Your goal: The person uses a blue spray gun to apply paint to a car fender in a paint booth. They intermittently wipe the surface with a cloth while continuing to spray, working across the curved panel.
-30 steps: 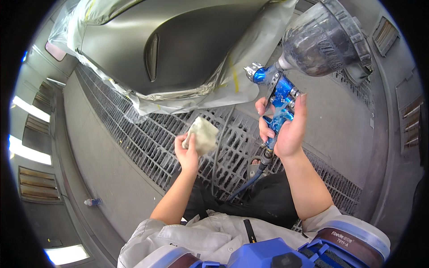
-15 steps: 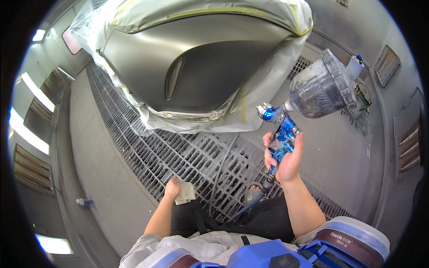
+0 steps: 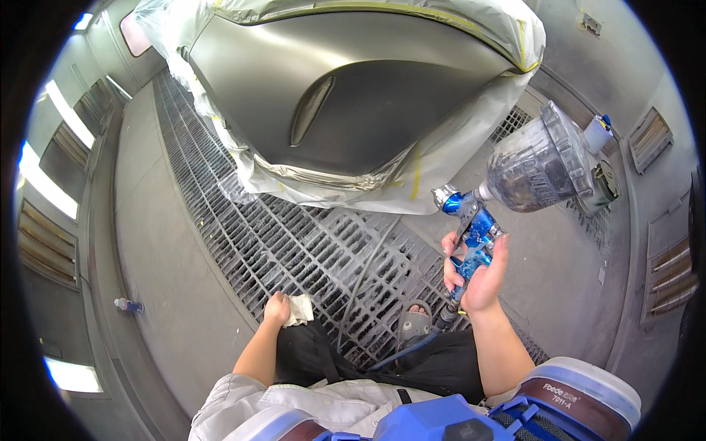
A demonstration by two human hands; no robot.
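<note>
My right hand (image 3: pixel 482 275) is wrapped round the handle of a blue spray gun (image 3: pixel 479 228). A cloudy, paint-stained cup (image 3: pixel 533 165) is fixed on top of the gun, leaning to the right. From the handle's lower end a blue air hose (image 3: pixel 408 351) runs down past my leg. Low at the left, my left hand (image 3: pixel 277 309) is closed on a folded whitish cloth (image 3: pixel 298 310) beside my knee. Ahead stands a car body panel (image 3: pixel 368 95) in satin grey-brown with a slot-shaped recess (image 3: pixel 312 110). White masking sheet (image 3: pixel 471 158) and yellow tape surround it.
A dark floor grating (image 3: pixel 294 246) runs diagonally under the panel and my feet. A small bottle (image 3: pixel 129 304) lies by the left wall. At the right are a round can (image 3: pixel 604 184) and a white container (image 3: pixel 598 134). A grey hose (image 3: pixel 360 283) crosses the grating.
The view has shifted, so the panel sits further right and higher. Both hands keep their holds; the spray gun appears slightly lower and further right, and the left hand slightly further left.
</note>
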